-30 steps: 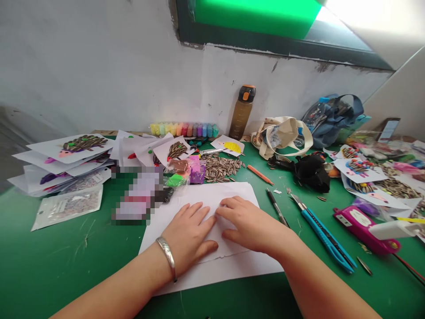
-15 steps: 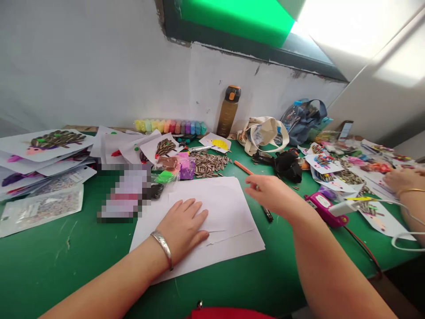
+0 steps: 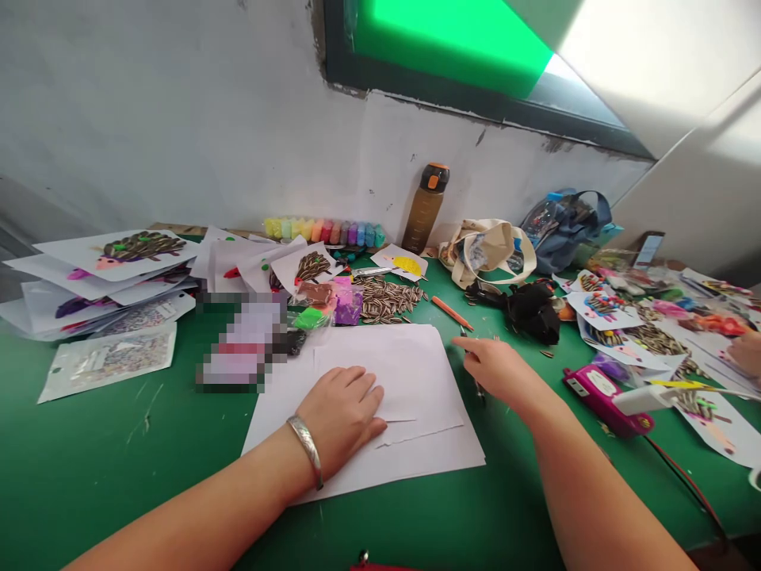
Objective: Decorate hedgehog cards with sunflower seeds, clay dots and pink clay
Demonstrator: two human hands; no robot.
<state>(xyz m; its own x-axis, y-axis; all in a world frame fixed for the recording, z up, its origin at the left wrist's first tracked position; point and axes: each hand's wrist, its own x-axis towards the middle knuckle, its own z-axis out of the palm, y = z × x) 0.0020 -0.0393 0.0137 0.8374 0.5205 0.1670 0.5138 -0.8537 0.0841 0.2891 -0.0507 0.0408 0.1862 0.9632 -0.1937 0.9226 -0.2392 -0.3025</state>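
Note:
My left hand (image 3: pixel 342 416), with a silver bracelet on the wrist, lies open and flat on a stack of white paper sheets (image 3: pixel 410 365) on the green table (image 3: pixel 119 452). The top sheet has a torn lower edge. My right hand (image 3: pixel 502 371) is just past the paper's right edge, its fingers pinched round a dark pen (image 3: pixel 479 390) whose end sticks out below the hand. A pile of striped sunflower seeds (image 3: pixel 389 300) lies behind the paper.
An orange pencil (image 3: pixel 452 312), a brown bottle (image 3: pixel 425 208), a row of coloured clay (image 3: pixel 326 231), a tote bag (image 3: pixel 484 247) and black cloth (image 3: pixel 532 309) stand behind. Stacked craft sheets (image 3: pixel 89 277) lie left. A pink device (image 3: pixel 598 387) and another person's hand (image 3: pixel 746 353) are on the right.
My right hand left the paper, swung out to the right and came down on the pen beside the sheets. My left hand stayed flat on the paper. The view shifted.

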